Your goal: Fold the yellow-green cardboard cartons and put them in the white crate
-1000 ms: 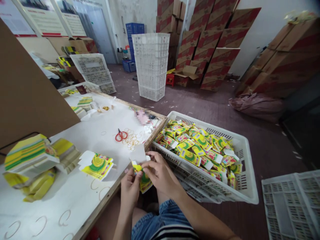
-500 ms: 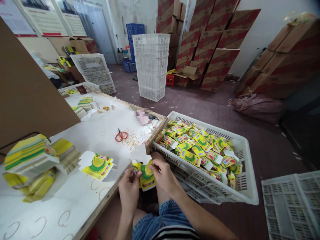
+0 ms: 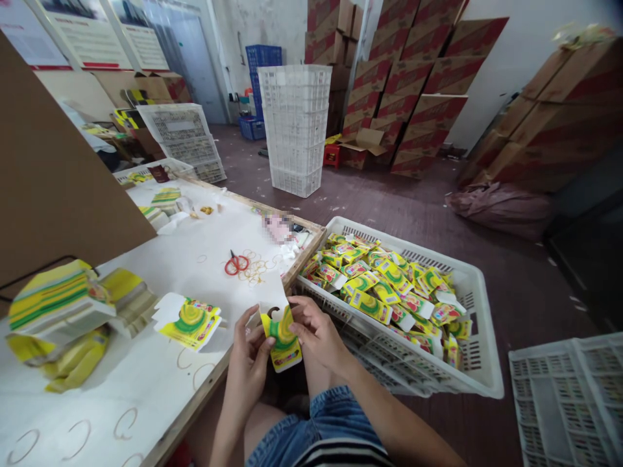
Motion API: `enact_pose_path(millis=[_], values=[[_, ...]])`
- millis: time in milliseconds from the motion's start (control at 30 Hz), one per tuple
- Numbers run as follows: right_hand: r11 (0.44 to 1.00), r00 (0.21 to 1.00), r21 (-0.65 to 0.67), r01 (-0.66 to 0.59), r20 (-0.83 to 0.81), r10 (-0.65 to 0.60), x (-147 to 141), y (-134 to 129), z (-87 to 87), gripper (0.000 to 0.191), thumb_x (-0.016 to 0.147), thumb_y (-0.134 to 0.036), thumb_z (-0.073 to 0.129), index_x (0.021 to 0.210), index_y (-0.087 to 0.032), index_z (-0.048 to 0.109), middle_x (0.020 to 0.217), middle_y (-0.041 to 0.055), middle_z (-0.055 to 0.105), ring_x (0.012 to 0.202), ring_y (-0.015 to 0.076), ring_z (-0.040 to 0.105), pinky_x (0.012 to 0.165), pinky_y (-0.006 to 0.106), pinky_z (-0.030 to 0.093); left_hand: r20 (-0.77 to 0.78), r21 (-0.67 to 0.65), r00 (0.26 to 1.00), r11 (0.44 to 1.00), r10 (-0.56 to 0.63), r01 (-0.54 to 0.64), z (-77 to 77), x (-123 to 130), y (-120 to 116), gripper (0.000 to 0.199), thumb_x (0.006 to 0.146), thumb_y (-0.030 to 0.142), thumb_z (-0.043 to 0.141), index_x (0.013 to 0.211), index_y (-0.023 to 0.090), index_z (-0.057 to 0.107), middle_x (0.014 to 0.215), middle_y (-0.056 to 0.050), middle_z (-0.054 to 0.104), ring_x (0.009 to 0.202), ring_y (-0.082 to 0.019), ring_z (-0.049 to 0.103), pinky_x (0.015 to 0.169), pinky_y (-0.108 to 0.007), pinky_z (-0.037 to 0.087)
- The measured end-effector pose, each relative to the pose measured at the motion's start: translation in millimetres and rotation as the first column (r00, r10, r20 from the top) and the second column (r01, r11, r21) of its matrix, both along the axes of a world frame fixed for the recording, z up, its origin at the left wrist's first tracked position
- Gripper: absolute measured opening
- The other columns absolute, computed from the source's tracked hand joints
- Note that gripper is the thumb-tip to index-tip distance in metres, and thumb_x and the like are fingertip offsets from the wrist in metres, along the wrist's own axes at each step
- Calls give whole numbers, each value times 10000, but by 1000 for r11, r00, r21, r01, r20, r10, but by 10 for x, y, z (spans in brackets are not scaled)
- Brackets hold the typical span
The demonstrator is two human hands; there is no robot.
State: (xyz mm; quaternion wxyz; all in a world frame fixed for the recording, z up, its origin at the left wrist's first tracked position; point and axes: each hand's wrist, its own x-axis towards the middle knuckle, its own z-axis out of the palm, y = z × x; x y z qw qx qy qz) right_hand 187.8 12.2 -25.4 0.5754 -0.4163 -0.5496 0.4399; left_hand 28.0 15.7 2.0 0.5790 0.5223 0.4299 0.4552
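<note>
Between my two hands, above my lap at the table's edge, is a small yellow-and-green printed carton (image 3: 282, 338) with its upper end open. My left hand (image 3: 250, 350) grips its left side, thumb on the printed face. On the right side, my right hand (image 3: 314, 327) holds it with fingers and thumb. Flat on the white table (image 3: 160, 383) to the left lie unfolded cartons (image 3: 192, 321) of the same print. Farther left are bundled stacks of flat cartons (image 3: 56, 301).
A white plastic crate (image 3: 479, 337) heaped with folded cartons (image 3: 384, 279) stands to my right. Red-handled scissors (image 3: 236, 263) and loose rubber bands (image 3: 256, 267) lie on the table. A brown board (image 3: 63, 168) rises at left. Stacked white crates (image 3: 296, 130) stand beyond.
The carton has gone from flatter, with a white flap sticking up, to a more opened-out shape. Both hands have shifted slightly around it; the things on the table stay put.
</note>
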Motion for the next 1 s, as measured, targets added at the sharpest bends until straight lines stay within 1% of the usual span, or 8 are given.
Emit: enact_pose_path(millis=[167, 367, 500, 600, 700, 833, 933, 1000], values=[[994, 994, 28, -110, 17, 109, 85, 16, 2, 392, 894, -304, 582, 1276, -253, 512, 911, 15, 629, 698, 129, 613, 602, 227, 500, -48, 4, 996, 997, -80, 80, 0, -70, -10, 583, 828, 342, 654, 1335, 216, 397, 1106, -112, 707, 1042, -245, 666, 850, -322, 529], [989, 985, -20, -148, 83, 149, 170, 3, 90, 138, 922, -329, 548, 920, -199, 594, 716, -28, 548, 624, 107, 521, 575, 210, 404, -18, -23, 989, 989, -143, 143, -33, -46, -59, 309, 810, 334, 678, 1031, 197, 512, 957, -79, 727, 913, -240, 700, 750, -294, 544], [997, 986, -6, -73, 150, 73, 176, -11, 96, 181, 927, -322, 535, 828, -193, 613, 725, -11, 577, 655, 125, 535, 602, 229, 410, -6, -24, 982, 982, -187, 187, -20, -10, -68, 373, 831, 334, 654, 1125, 208, 462, 976, -95, 719, 989, -264, 682, 741, -309, 554], [999, 990, 31, 28, 135, -32, 156, -8, 50, 151, 911, -307, 561, 1000, -211, 635, 840, 22, 646, 759, 158, 598, 683, 257, 461, 3, -13, 986, 986, -168, 168, -13, 2, -53, 676, 849, 322, 636, 1395, 238, 247, 1021, -105, 714, 1024, -266, 673, 769, -339, 558], [999, 997, 36, 38, 65, -40, 147, 6, 22, 437, 899, -301, 587, 1321, -246, 490, 931, 38, 680, 826, 174, 640, 734, 283, 498, 1, -17, 981, 981, -195, 195, -14, 1, -31, 684, 851, 316, 633, 1414, 232, 255, 1090, -122, 703, 1040, -265, 669, 814, -358, 553], [993, 994, 120, -1, 110, -12, 189, 23, 80, 280, 926, -391, 546, 1112, -244, 693, 1020, 74, 677, 967, 209, 625, 842, 339, 491, -28, 7, 981, 981, -194, 194, -14, 1, -10, 386, 838, 314, 646, 1180, 192, 516, 1100, -122, 708, 1017, -264, 679, 821, -339, 553], [985, 987, 172, 2, 158, -30, 247, 7, 164, 385, 917, -501, 510, 985, -210, 754, 978, 93, 648, 949, 225, 592, 829, 356, 480, -28, 23, 988, 988, -149, 150, -11, 15, -17, 349, 823, 308, 659, 1133, 193, 549, 1065, -106, 724, 967, -259, 696, 780, -326, 562], [994, 980, 106, -34, 199, 12, 273, -17, 209, 374, 890, -492, 555, 1026, -195, 736, 920, 75, 651, 856, 206, 589, 757, 329, 479, -53, 35, 992, 992, -116, 118, -11, 33, -31, 357, 819, 301, 660, 1142, 194, 551, 1067, -101, 724, 952, -253, 700, 767, -318, 562]])
